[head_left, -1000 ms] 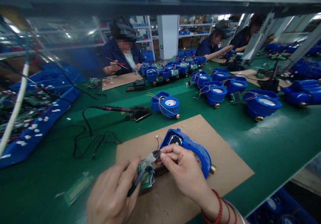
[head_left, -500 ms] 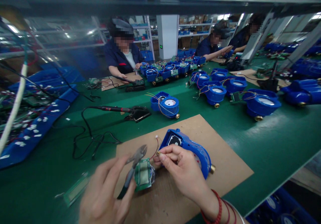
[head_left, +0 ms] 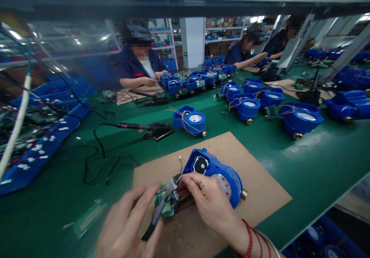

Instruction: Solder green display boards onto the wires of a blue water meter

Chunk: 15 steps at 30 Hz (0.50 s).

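Note:
In my left hand is a pair of cutting pliers, its jaws right at the fingertips of my right hand. Those right fingertips pinch thin wires, mostly hidden by the fingers and the jaws. Partly behind the pliers, a green circuit board is visible above the brown board. A blue water meter with a brass fitting lies tilted on that brown board, just beyond my right hand. From near the circuit board a thin lead with a small white plug sticks up.
Another circuit board lies at the left on the green table. A soldering iron rests in its black stand. More blue meters stand farther back. A blue bin of boards is at left. Co-workers sit opposite.
My left hand has moved right and brought the pliers' jaws to the wires at my right fingertips. The right hand has shifted slightly. The circuit board is now more covered.

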Each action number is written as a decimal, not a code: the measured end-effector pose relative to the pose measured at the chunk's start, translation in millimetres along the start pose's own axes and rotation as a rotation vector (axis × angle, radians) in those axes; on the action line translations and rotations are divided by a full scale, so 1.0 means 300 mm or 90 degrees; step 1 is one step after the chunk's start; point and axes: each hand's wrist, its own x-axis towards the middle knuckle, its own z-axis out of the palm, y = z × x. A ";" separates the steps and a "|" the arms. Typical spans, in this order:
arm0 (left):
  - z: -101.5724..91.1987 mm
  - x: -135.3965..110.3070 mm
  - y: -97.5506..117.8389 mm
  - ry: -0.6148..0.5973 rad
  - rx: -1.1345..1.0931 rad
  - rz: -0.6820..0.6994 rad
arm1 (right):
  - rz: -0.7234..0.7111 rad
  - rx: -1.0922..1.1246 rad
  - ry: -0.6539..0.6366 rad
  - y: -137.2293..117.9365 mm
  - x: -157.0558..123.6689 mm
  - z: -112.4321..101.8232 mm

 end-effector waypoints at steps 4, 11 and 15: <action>0.002 -0.002 0.003 -0.024 0.008 0.014 | -0.004 -0.049 -0.022 -0.002 -0.006 0.003; -0.002 -0.003 -0.002 0.004 0.067 0.100 | -0.072 -0.135 0.014 0.017 -0.016 0.003; 0.005 0.004 0.003 0.019 0.086 0.096 | -0.094 -0.141 0.015 0.021 -0.015 0.003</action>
